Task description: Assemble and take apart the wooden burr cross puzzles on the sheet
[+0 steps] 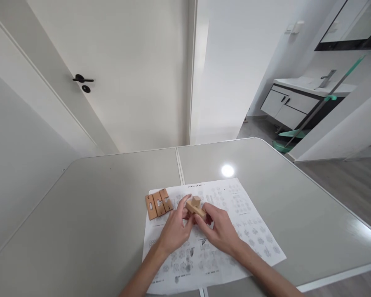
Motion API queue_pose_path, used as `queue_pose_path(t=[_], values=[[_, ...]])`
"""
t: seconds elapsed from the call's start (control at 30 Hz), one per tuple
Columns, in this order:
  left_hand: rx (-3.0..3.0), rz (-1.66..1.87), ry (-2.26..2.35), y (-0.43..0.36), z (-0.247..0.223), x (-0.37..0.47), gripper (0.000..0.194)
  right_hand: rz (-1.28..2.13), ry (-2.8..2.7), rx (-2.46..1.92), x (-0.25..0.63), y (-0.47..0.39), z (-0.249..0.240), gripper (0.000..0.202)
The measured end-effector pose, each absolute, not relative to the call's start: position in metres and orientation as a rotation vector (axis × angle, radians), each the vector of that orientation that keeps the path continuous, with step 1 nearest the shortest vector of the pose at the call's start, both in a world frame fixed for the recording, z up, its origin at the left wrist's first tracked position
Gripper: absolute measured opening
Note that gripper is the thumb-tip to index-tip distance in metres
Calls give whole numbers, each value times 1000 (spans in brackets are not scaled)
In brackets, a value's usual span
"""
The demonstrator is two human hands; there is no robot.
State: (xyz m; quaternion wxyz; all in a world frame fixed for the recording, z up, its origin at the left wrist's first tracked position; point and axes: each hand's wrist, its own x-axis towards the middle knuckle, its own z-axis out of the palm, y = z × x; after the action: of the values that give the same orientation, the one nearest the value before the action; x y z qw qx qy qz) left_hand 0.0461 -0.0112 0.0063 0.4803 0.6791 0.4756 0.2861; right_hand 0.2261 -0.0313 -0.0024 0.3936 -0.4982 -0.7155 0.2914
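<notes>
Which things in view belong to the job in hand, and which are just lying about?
In the job:
- left hand and right hand, holding pale wooden blocks
- white printed sheet beneath
- probably flat brown slotted wooden pieces

Just around:
- long green-topped pole
- black door handle
- white sink cabinet

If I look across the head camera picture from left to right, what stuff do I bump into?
Black door handle → flat wooden pieces → wooden blocks, held between the left hand and right hand → silver tap.
</notes>
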Motion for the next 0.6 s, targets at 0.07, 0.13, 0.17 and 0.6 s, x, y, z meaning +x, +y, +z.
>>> queue_pose_path(t=[0.07, 0.13, 0.17, 0.6], values=[[1704, 681, 1248, -11, 7, 47, 67, 717, -1785, -1255, 220, -39, 1, 33], [1721, 682, 1298, -10, 10, 46, 68, 732, -1776, -1214, 219, -46, 7, 32], [1719, 683, 1320, -9, 11, 45, 66, 746, -1778, -1204, 221, -49, 10, 32], [2287, -78, 1840, 4, 23, 53, 39, 1209, -2124, -1346, 320, 4, 4, 30]])
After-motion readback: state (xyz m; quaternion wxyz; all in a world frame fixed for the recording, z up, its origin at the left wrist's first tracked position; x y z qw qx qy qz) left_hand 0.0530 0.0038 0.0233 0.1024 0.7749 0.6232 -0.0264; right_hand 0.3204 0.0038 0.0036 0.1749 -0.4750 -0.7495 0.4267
